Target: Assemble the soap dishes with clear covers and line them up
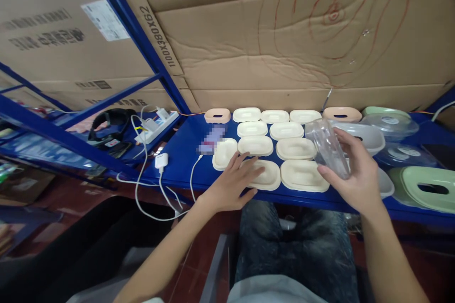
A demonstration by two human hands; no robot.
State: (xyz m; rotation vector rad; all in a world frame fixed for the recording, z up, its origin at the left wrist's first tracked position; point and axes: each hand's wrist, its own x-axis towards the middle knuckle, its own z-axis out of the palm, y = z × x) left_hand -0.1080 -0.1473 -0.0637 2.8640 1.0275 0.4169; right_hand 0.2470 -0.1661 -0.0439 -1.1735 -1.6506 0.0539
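Observation:
My left hand (pixel 232 182) lies flat, fingers spread, on a cream plastic lid (pixel 265 175) at the front edge of the blue shelf (pixel 185 156). My right hand (pixel 353 173) holds a clear plastic container (pixel 325 147) tilted above the shelf's right side. Several more cream lids (pixel 286 132) lie in rows behind and beside the one I touch. Two peach-coloured lids with slots (pixel 217 115) sit at the back row's ends.
White and clear tubs (pixel 369 136) and a green slotted lid (pixel 426 187) are stacked at the right. A power strip (pixel 158 125), white cables, a charger (pixel 161 160) and black headphones (pixel 110 120) lie at the left. Cardboard boxes form the back wall. A blue diagonal beam (pixel 135 28) crosses the upper left.

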